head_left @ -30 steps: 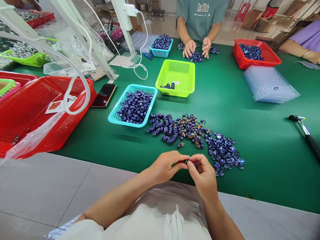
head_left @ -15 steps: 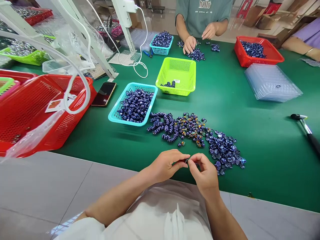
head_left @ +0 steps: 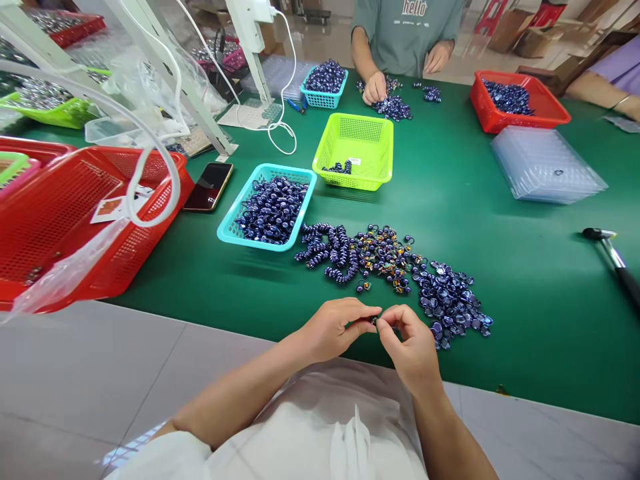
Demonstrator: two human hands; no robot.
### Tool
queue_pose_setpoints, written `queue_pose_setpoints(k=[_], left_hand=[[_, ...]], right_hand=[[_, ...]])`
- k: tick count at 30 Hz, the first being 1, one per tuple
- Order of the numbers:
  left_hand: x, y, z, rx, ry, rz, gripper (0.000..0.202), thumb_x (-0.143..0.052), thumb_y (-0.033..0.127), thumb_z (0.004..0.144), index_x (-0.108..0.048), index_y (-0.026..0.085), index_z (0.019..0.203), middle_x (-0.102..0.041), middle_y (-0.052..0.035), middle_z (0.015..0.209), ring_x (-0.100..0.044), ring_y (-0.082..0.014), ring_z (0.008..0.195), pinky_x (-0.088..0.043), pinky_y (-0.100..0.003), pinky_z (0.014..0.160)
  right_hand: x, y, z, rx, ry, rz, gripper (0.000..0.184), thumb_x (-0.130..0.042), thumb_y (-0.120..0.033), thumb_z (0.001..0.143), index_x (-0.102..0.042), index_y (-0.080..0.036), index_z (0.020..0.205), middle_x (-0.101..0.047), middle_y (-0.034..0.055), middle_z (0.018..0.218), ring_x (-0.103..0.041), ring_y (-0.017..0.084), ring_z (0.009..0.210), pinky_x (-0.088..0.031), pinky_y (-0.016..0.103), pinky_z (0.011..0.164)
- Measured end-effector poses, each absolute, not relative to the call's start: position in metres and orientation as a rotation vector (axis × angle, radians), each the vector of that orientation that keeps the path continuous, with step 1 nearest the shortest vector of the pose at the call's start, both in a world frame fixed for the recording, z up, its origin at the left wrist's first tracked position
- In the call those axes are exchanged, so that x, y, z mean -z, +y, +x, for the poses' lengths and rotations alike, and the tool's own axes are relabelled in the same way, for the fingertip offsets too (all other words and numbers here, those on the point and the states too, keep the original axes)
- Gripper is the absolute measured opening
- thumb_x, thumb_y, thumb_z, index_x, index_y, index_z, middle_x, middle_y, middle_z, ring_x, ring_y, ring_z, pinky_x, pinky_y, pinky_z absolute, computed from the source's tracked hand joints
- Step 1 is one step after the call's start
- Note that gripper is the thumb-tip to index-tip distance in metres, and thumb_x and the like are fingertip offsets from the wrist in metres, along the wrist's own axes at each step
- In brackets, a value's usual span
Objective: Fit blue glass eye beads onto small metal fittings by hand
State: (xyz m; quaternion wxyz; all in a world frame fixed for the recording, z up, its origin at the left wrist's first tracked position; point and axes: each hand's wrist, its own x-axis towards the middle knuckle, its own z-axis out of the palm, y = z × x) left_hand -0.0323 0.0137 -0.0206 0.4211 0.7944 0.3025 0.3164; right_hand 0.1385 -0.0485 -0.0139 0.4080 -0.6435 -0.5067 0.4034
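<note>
Our left hand (head_left: 333, 330) and right hand (head_left: 410, 347) pinch one small dark piece (head_left: 374, 321) between fingertips, seemingly a bead (too tiny to tell). At one o'clock loose piles (head_left: 450, 303) lie unsorted; at eleven o'clock the teal basket (head_left: 250, 242) sits well filled.

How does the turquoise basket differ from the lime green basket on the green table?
The turquoise basket is nearly full of dark blue pieces; the lime green basket holds only a few, in its near left corner. The turquoise basket lies closer to the left hand and right hand, which pinch a small piece; the lime green basket, farther back. Both are plastic mesh baskets on the green table.
</note>
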Motion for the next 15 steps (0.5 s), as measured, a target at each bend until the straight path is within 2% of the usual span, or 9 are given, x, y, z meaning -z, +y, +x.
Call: queue_pose_setpoints(k=[6, 11, 15], left_hand=[[0.022, 0.015, -0.032, -0.811, 0.724, 1.973, 0.028, -0.060, 0.028, 0.094, -0.071, 0.018, 0.118, -0.076, -0.0084, 0.088, -0.069, -0.0171, 0.080, -0.055, -0.027, 0.076], [0.019, 0.013, -0.032, -0.798, 0.755, 1.852, 0.028, -0.062, 0.025, 0.092, -0.072, 0.020, 0.118, -0.074, -0.0084, 0.092, -0.068, -0.0159, 0.080, -0.053, -0.026, 0.075], [0.011, 0.010, -0.030, -0.778, 0.785, 1.707, 0.029, -0.062, 0.024, 0.091, -0.073, 0.018, 0.118, -0.071, -0.0089, 0.093, -0.066, -0.0162, 0.083, -0.053, -0.027, 0.076]], right_hand=[[0.016, -0.047, 0.138, -1.048, -1.261, -1.591, 0.013, -0.058, -0.029, 0.089, -0.056, -0.021, 0.079, -0.062, 0.0006, 0.078, -0.058, 0.016, 0.075, -0.047, 0.028, 0.069], [0.012, -0.045, 0.140, -1.146, -1.211, -1.568, 0.018, -0.060, -0.035, 0.089, -0.055, -0.021, 0.079, -0.060, -0.0002, 0.076, -0.055, 0.014, 0.069, -0.046, 0.026, 0.064], [0.016, -0.045, 0.137, -1.065, -1.194, -1.595, 0.020, -0.063, -0.038, 0.087, -0.057, -0.021, 0.077, -0.062, 0.0002, 0.074, -0.057, 0.015, 0.069, -0.047, 0.025, 0.063]])
